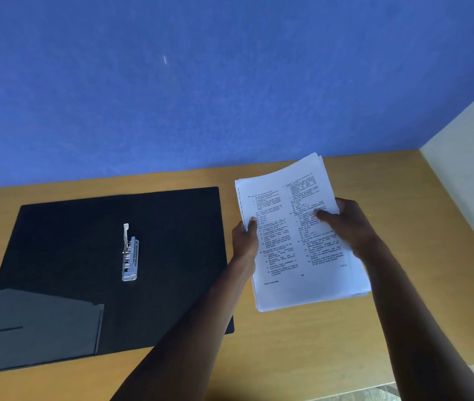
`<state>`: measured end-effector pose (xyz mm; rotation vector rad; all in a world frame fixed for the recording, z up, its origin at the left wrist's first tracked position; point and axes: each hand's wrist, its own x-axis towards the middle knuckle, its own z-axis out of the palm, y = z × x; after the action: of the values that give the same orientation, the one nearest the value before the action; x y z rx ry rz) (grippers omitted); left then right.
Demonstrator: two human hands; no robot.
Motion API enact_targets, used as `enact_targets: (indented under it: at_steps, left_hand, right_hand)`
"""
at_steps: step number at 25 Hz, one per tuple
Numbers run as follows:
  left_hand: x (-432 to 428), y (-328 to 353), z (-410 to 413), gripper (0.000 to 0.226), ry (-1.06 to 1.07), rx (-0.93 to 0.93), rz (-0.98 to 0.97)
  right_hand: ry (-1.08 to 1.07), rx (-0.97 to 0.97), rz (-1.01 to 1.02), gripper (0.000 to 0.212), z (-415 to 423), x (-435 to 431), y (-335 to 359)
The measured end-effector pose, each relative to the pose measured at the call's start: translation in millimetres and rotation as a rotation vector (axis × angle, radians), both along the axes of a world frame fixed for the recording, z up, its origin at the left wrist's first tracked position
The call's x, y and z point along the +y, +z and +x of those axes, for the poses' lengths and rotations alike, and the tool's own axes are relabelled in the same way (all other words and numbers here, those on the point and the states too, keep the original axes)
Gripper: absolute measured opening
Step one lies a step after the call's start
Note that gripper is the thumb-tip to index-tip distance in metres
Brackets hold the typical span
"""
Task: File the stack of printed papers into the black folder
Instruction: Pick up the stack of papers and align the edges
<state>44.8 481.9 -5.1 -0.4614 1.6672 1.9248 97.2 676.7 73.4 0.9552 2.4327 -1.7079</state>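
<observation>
A black folder [65,250] lies open and flat on the left of the wooden desk, its metal clip mechanism [129,254] standing up along the spine. A clear pocket shows on its lower left flap. To the right of the folder I hold a stack of printed papers [293,244] just above the desk, the sheets slightly fanned. My left hand [245,240] grips the stack's left edge, thumb on top. My right hand [348,224] grips the right edge, thumb pressed on the printed page.
The wooden desk [302,351] meets a blue wall [201,82] at the back. A pale panel [467,192] borders the desk on the right. The desk's front edge runs along the bottom right, with floor beyond it.
</observation>
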Motion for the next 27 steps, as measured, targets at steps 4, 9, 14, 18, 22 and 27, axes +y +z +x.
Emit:
enact_targets:
  at_steps: [4, 9, 14, 18, 22, 27]
  left_hand:
    - [-3.1, -0.5, 0.8, 0.027, 0.037, 0.057, -0.022]
    - [-22.4, 10.7, -1.6, 0.022, 0.084, 0.173, -0.049]
    - [-50.0, 45.4, -13.0, 0.022, 0.055, 0.462, 0.027]
    - [-54.4, 76.2, -25.4, 0.018, -0.029, 0.629, 0.034]
    - [-47.5, 80.6, -23.8, 0.019, -0.089, 0.660, 0.059]
    - [-48.8, 64.5, -18.3, 0.020, -0.177, 0.650, 0.089]
  right_hand:
    - [0.017, 0.020, 0.009, 0.015, 2.1, -2.9, -0.6]
    - [0.010, 0.100, -0.007, 0.007, 4.2, -15.9, -7.8]
    - [0.019, 0.315, -0.136, 0.012, 7.4, -25.1, -3.5]
    - [0.007, 0.444, -0.206, 0.019, 10.1, -15.0, -0.2]
    - [0.000, 0.541, -0.216, 0.023, 18.1, -6.8, -1.2]
    - [-0.051, 0.600, -0.204, 0.024, 33.3, -4.0, -16.4]
